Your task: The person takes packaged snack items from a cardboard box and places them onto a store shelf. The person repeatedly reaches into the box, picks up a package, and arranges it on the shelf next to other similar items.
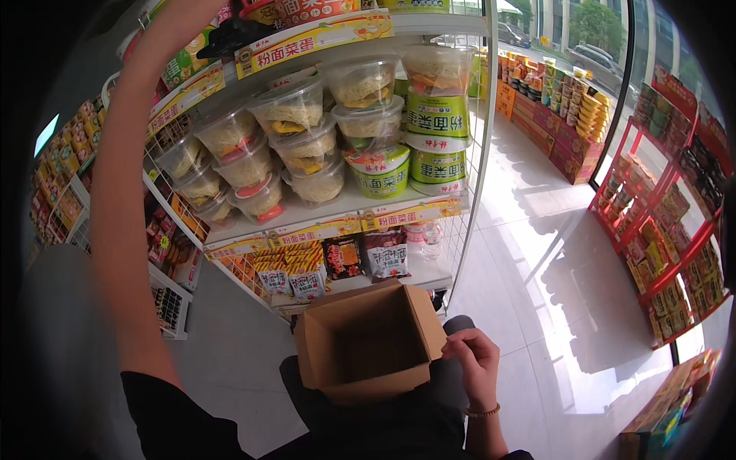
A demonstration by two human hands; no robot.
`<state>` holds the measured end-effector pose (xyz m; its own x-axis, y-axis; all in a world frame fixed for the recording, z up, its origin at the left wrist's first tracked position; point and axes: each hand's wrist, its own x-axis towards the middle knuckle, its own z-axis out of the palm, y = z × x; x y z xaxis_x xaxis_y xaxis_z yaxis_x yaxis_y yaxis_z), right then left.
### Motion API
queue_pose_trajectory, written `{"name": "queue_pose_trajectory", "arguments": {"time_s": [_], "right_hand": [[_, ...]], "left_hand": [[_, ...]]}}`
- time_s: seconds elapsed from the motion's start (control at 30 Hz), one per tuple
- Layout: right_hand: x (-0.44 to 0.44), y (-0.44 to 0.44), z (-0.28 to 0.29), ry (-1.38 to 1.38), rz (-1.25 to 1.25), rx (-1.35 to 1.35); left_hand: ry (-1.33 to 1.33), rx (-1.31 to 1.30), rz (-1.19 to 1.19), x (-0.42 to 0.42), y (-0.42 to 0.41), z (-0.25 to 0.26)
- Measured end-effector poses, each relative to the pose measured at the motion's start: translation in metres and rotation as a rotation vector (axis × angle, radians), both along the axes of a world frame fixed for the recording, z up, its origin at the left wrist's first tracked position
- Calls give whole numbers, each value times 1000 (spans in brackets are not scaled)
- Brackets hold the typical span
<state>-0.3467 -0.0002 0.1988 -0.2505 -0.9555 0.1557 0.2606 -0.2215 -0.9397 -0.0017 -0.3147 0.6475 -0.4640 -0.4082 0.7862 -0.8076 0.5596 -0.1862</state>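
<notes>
An open cardboard box point(368, 339) rests on my thighs, its top facing me and its inside dark. My right hand point(472, 359), with a beaded bracelet at the wrist, pinches the corner of its right flap. My left arm stretches up past the shelf's left side, and the left hand is beyond the top edge of the picture. Before me on a white shelf point(339, 210) stand stacked clear plastic bowls of dry noodles point(307, 152). Beside them are green-wrapped noodle bowls point(437, 123), some upside down. Snack bags point(305, 270) lie on the lower shelf.
More packaged noodles point(316, 11) and a black item point(236, 37) occupy the upper shelf. A red display rack point(661, 241) stands at the right. Stacked cartons point(535, 129) line the window. Another person's leg point(63, 328) appears at the left.
</notes>
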Motion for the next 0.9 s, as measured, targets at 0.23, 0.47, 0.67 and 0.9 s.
{"name": "queue_pose_trajectory", "arguments": {"time_s": [0.23, 0.47, 0.67, 0.9], "right_hand": [[-6, 13, -9, 12, 34, 52], [-22, 16, -17, 1, -52, 72], [-22, 10, -15, 37, -70, 76], [-46, -24, 59, 405, -324, -271]], "left_hand": [[-102, 325, 257, 42, -92, 19], [-147, 247, 186, 18, -72, 16], [-36, 33, 145, 14, 74, 7], [157, 835, -470, -89, 182, -101]]}}
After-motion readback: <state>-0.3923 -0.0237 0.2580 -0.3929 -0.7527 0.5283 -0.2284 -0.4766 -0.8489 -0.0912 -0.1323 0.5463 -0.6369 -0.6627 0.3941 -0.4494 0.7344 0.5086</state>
